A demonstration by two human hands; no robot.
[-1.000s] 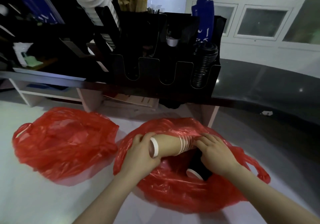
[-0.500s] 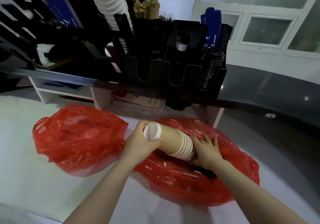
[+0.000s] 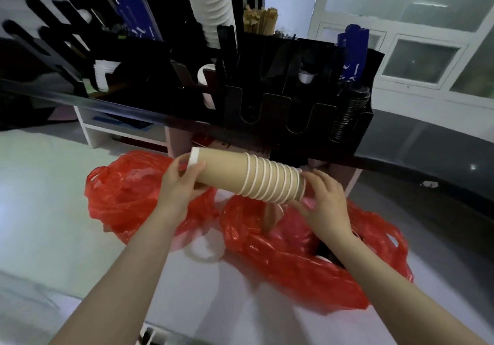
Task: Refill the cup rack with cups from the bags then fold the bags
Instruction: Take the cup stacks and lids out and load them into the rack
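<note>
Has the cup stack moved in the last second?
Yes. The cup stack has risen out of the right bag, toward the rack, held by left hand and right hand.

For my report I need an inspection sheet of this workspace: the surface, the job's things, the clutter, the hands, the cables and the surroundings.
Surface: pale surface bears both red bags.
Job's things: stack of brown cups held sideways in the air; left red bag crumpled; right red bag open, a cup visible inside; black cup rack, several front slots empty.
Clutter: black lids in the rack's right slot; wooden stirrers; white cups stacked above.
Hands: left hand grips the stack's narrow end; right hand cups its wide end.
Cables: nothing seen.
Surroundings: dark counter under the rack; white-framed windows behind.
</note>
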